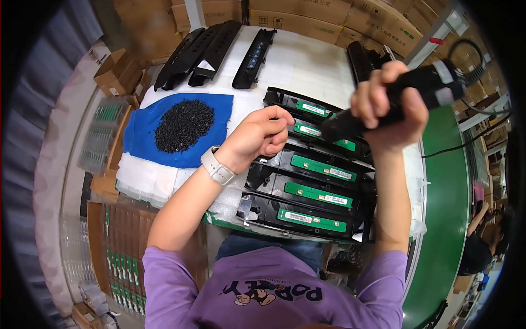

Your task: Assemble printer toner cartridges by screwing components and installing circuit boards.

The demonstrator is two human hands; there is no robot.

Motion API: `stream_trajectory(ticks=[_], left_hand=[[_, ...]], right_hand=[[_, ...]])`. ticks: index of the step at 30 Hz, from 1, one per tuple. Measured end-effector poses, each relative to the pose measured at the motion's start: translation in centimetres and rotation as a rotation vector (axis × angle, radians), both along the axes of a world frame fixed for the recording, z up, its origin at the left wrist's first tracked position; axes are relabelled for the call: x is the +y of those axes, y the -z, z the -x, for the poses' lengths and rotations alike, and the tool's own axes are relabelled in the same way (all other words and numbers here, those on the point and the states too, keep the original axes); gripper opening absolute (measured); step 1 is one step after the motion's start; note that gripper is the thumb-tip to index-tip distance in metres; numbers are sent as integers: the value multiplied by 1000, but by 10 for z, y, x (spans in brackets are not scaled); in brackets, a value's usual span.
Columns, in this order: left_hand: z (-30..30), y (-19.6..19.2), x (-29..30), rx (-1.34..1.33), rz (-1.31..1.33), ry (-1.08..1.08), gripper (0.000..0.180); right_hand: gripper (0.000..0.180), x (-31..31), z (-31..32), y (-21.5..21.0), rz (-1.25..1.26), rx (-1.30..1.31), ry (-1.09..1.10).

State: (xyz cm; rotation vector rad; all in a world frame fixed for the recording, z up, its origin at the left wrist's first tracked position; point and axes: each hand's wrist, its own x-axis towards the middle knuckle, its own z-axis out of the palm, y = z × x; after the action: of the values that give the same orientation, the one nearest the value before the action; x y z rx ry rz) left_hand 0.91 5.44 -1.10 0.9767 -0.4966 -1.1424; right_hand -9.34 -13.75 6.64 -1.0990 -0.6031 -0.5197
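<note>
My right hand (392,104) is wrapped round a black corded electric screwdriver (422,88). The tool is tilted, its front end down over the green circuit board (308,129) in the second black plastic housing from the back. Its tip is hard to make out against the dark plastic. My left hand (263,131), with a white watch at the wrist, is closed in a pinch beside that board's left end. Whatever its fingers hold, if anything, is hidden. Nearer to me, several more black housings (268,205) lie side by side, each with a green board (318,194) inside.
Left of my left hand, a heap of small black screws (183,125) lies on a blue cloth (219,109). More black housings (255,57) stand at the back of the white table (312,60). A green surface (444,219) runs along the right. Cartons (296,24) line the back.
</note>
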Motion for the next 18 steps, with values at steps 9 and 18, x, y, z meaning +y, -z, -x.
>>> stream_trajectory(ticks=[9,18], left_hand=[[13,-6,-4,-140,30,26,13],[17,0,-8,-62,-1,-37,22]], right_hand=[[43,-7,25,-16,-146,-67,18],[43,3,29,-15,-59,-75,-2]])
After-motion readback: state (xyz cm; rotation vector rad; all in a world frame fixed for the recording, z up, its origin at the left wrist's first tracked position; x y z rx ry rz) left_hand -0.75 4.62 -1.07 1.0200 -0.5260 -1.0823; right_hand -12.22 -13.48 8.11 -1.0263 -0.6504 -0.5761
